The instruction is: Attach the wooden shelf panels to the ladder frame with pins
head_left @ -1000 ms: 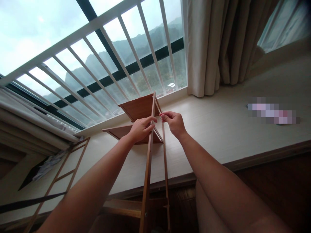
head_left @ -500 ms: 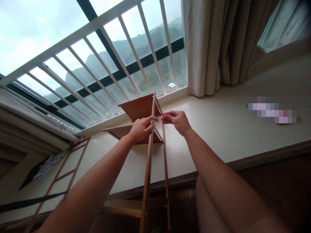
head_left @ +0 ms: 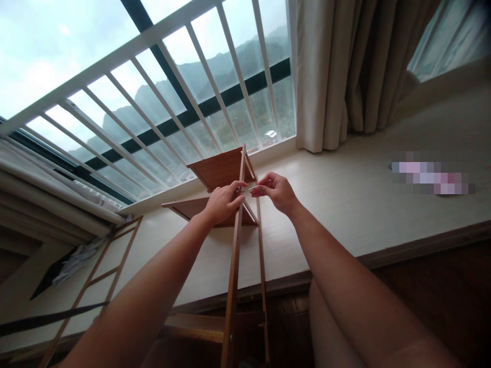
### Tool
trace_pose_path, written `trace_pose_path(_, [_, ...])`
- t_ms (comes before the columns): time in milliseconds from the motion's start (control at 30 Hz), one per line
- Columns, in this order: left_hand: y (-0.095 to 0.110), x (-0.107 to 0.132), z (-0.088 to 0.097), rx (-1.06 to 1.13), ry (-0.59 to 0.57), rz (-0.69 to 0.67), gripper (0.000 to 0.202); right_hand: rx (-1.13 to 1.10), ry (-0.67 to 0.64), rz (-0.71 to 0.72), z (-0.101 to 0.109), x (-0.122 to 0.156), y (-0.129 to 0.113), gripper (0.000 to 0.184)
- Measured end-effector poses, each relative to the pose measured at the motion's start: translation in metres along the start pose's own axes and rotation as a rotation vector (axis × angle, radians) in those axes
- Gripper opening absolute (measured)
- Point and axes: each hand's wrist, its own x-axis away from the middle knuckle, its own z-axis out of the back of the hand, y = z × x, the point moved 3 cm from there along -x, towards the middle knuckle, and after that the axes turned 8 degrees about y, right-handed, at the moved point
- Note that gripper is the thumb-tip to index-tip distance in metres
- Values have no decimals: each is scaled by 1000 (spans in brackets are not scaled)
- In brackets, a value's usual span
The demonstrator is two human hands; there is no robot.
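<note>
A wooden shelf frame (head_left: 237, 240) leans up in front of me, with brown shelf panels (head_left: 218, 166) fixed to it. My left hand (head_left: 224, 201) is closed around its upright, thumb and fingers on either side. To the right of that post, my right hand (head_left: 276, 191) is closed in a pinch on a thin, shiny rod that looks like a hex key (head_left: 251, 188). The rod's far end meets the upright close to my left fingertips; the exact contact is too small to make out.
A second wooden ladder-like frame (head_left: 111, 271) lies at the left, a dark strap (head_left: 49, 319) across it. Behind the pale ledge (head_left: 330, 204) stand a white railing (head_left: 161, 38) and window. Beige curtains (head_left: 326, 76) hang on both sides. A blurred-out item (head_left: 429, 176) lies at right.
My right hand has shifted slightly, its fingers turning a little around the thin rod. My left hand and the shelf frame stay in place.
</note>
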Motion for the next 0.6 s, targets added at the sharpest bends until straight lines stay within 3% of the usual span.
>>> trace_pose_path(600, [0, -1, -1, 1, -11, -43, 35, -3, -14, 27, -6, 2, -1, 38])
